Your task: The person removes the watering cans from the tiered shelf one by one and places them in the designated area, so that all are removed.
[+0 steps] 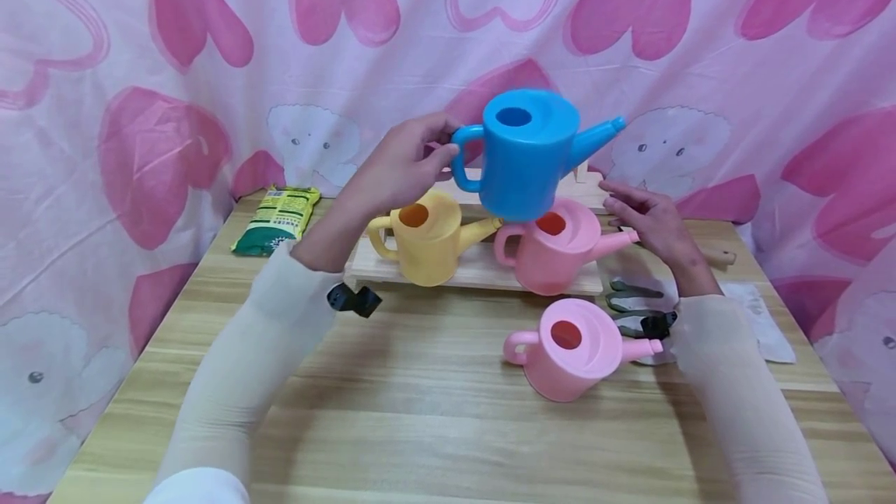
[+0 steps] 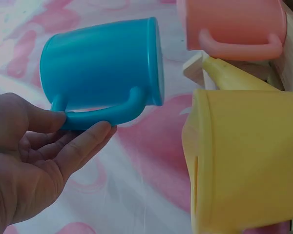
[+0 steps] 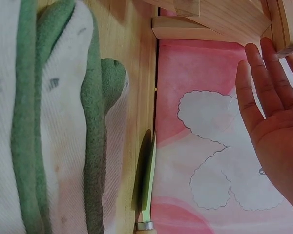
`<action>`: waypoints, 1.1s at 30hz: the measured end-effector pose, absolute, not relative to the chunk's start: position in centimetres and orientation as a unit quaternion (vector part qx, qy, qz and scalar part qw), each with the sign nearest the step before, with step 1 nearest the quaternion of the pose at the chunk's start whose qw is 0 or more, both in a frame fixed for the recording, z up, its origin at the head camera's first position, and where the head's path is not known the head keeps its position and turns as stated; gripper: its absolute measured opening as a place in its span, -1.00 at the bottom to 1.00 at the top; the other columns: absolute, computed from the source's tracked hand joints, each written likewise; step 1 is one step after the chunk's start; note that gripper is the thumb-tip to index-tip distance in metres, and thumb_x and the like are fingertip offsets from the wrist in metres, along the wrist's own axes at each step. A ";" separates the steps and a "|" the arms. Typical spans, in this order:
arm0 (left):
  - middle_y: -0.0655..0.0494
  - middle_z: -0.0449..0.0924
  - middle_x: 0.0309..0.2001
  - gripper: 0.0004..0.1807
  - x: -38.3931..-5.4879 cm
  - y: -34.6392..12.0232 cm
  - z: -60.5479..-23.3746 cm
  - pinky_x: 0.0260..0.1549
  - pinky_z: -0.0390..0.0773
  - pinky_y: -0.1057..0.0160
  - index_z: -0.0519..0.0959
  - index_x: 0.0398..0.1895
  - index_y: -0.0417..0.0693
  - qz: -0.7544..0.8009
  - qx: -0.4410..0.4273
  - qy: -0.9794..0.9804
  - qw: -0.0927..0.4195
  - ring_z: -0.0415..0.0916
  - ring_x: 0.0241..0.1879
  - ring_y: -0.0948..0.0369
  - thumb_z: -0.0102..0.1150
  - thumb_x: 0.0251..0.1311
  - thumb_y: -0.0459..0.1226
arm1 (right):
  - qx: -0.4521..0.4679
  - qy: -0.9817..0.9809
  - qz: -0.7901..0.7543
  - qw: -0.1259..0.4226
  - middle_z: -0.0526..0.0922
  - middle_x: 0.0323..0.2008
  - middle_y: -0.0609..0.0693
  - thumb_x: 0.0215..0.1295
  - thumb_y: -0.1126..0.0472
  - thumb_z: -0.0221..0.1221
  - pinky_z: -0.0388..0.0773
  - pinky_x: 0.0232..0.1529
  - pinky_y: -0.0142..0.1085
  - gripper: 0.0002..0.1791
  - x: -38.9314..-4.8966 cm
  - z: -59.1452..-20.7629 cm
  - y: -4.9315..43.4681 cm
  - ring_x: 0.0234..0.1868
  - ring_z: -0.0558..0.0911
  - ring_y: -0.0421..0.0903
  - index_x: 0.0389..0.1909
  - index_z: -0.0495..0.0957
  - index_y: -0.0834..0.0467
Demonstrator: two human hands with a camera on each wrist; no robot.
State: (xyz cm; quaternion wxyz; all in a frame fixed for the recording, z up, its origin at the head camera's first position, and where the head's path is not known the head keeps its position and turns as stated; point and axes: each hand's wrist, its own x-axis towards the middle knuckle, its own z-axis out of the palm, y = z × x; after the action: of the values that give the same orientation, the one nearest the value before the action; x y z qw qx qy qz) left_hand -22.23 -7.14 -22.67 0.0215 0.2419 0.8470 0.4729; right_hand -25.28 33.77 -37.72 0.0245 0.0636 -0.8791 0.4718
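Note:
My left hand [image 1: 402,166] pinches the handle of a blue watering can [image 1: 528,169], thumb on one side and fingers on the other. Held upright, the can hangs above a two-tier wooden stand [image 1: 476,274], its spout pointing right. On the lower tier sit a yellow watering can [image 1: 423,247] and a pink watering can [image 1: 553,255]. Another pink watering can [image 1: 553,376] stands on the table in front. My right hand [image 1: 647,220] is beside the stand's right end, fingers extended and holding nothing; in the right wrist view its fingertips overlap the wood [image 3: 234,22].
A yellow-green bag [image 1: 280,216] lies at the back left. On the right are green-and-white gloves [image 3: 63,112], a trowel [image 3: 145,190] with a wooden handle, and a flat white item [image 1: 766,325]. A heart-patterned curtain [image 1: 420,76] hangs behind the table.

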 end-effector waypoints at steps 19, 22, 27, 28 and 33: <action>-0.01 0.63 0.03 -0.66 -15.8 -11.5 -25.0 -0.10 0.72 0.09 0.53 0.25 -0.16 0.480 0.256 0.839 0.032 0.68 -0.01 0.09 0.19 0.45 -0.39 | 0.039 -0.880 0.473 0.027 0.39 0.45 0.09 0.44 -0.29 0.15 0.65 -0.19 -0.48 -0.34 -24.7 -37.8 34.3 0.04 0.62 0.06 0.49 0.41 -0.20; -0.03 0.63 0.03 -0.69 -14.8 -11.9 -25.8 -0.13 0.72 0.11 0.55 0.20 -0.16 0.483 0.247 0.839 0.035 0.69 -0.01 0.09 0.19 0.45 -0.39 | 0.041 -0.877 0.477 0.032 0.40 0.44 0.11 0.44 -0.27 0.16 0.65 -0.19 -0.48 -0.35 -24.8 -37.8 34.4 -0.01 0.63 0.00 0.48 0.42 -0.17; -0.02 0.63 0.07 -0.68 -13.2 -12.7 -27.5 -0.12 0.72 0.09 0.54 0.22 -0.15 0.475 0.237 0.847 0.039 0.67 0.02 0.07 0.18 0.45 -0.42 | 0.038 -0.878 0.476 0.027 0.39 0.45 0.10 0.43 -0.29 0.16 0.65 -0.18 -0.48 -0.34 -24.9 -37.7 34.4 -0.02 0.63 -0.02 0.48 0.43 -0.19; 0.00 0.62 0.08 -0.67 -12.9 -12.8 -27.8 -0.11 0.72 0.08 0.54 0.22 -0.14 0.471 0.237 0.849 0.037 0.66 0.04 0.06 0.18 0.45 -0.42 | 0.036 -0.878 0.477 0.026 0.39 0.45 0.10 0.42 -0.30 0.16 0.65 -0.18 -0.48 -0.34 -24.9 -37.6 34.4 -0.01 0.63 0.00 0.48 0.43 -0.19; 0.01 0.61 0.11 -0.67 -11.0 -13.3 -29.6 -0.06 0.70 0.02 0.52 0.21 -0.08 0.459 0.234 0.856 0.038 0.62 0.10 0.05 0.18 0.45 -0.43 | 0.031 -0.877 0.479 0.025 0.39 0.46 0.10 0.42 -0.30 0.16 0.64 -0.18 -0.49 -0.32 -24.8 -37.6 34.4 0.05 0.61 0.09 0.49 0.42 -0.18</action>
State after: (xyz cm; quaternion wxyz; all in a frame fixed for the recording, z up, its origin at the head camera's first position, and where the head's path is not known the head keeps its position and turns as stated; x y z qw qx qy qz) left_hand -11.04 -13.28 -29.55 0.0383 0.2344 0.8559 0.4593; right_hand -24.81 34.39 -37.62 0.0254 0.0315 -0.8772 0.4785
